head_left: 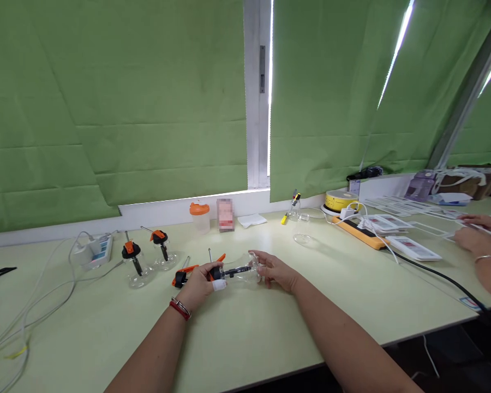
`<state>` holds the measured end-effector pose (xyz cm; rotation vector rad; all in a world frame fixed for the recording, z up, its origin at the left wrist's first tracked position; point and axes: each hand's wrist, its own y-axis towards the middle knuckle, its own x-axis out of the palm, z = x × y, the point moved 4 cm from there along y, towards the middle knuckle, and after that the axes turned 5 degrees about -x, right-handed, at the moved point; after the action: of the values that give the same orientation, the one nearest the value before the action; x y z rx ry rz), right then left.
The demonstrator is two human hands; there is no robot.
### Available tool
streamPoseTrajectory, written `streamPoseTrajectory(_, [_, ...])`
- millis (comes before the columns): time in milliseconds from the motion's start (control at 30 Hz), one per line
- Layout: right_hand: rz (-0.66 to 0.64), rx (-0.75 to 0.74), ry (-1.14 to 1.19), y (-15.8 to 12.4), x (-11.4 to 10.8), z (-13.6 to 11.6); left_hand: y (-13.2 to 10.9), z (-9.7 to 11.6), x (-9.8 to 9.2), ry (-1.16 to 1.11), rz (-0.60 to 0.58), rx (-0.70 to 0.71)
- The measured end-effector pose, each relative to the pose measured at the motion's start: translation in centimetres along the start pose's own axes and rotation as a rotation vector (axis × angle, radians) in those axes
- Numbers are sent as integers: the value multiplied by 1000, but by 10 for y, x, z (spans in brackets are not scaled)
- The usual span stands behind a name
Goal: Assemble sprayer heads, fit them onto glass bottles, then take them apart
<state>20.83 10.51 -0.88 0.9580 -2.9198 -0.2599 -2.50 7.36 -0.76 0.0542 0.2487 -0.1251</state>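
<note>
My left hand (199, 286) is closed round the black cap end of a small clear glass bottle (245, 273) held on its side just above the pale green table (245, 327). A white bandage wraps one finger of that hand. My right hand (276, 271) cups the clear body of the same bottle. An orange-and-black clip piece (181, 277) lies on the table just left of my left hand. Two more clear bottles with black-and-orange tops (132, 266) (162, 251) stand upright further left.
A white power strip (96, 251) with cables lies at the far left. An orange-lidded cup (199, 216), a white tissue (251, 220), a yellow reel (341, 201) and a yellow power strip (358, 232) sit near the wall. Another person's hands (472, 232) work over white labels at the right.
</note>
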Motion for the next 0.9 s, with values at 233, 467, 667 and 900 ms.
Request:
streamPoseTrajectory(233, [57,89,-78,10,-1,18,-5,6,5,7,-16,-22])
streamPoseTrajectory(467, [26,36,-37,4,0,8,-1,1,0,17,-3,5])
streamPoseTrajectory(667, [4,47,-58,2,0,3,-2,0,1,27,-14,-5])
streamPoseTrajectory(900, [52,105,-103,7,-1,14,-3,3,3,63,-20,-2])
